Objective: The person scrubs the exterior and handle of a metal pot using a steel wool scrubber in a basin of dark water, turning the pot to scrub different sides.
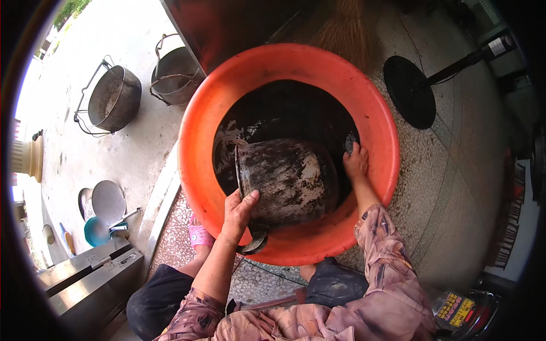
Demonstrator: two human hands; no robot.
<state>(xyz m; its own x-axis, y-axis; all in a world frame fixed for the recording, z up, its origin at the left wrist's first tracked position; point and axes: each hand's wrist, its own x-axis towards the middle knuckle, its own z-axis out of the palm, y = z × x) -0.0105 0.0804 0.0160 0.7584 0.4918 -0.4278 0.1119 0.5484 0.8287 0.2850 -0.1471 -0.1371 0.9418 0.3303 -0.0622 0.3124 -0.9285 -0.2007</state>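
A large orange plastic basin stands before me with dark water in it. A blackened metal pot lies on its side in the basin, partly in the water; pale patches show on its sooty wall. My left hand grips the pot's rim, thumb on the outer wall. One curved handle of the pot rests near the basin's lower edge. At the basin's right inner side, my right hand holds a grey scrubbing pad at the edge of the water, apart from the pot.
Two sooty pots with wire handles stand on the floor at upper left. Pans and a teal dipper lie lower left, near a steel fixture. A straw broom and a round black stand base are beyond the basin.
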